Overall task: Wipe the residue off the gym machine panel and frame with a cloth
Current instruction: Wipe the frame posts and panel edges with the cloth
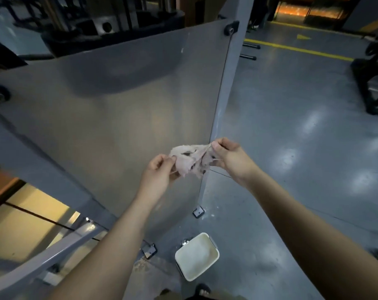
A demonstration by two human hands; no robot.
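A pale pink cloth (191,159) with dark stains is stretched between both hands in front of the grey machine panel (118,100). My left hand (159,174) pinches its left edge. My right hand (229,158) pinches its right edge, near the grey upright frame post (221,100) that borders the panel. The cloth hangs just off the panel's lower right area; whether it touches the surface I cannot tell. A small white mark (182,50) shows high on the panel.
A cream rectangular tub (196,256) stands on the glossy grey floor below my hands, beside the frame's bolted feet (198,212). A slanted grey frame bar (43,256) runs at lower left. Dark gym equipment (372,79) stands at far right, past yellow floor lines.
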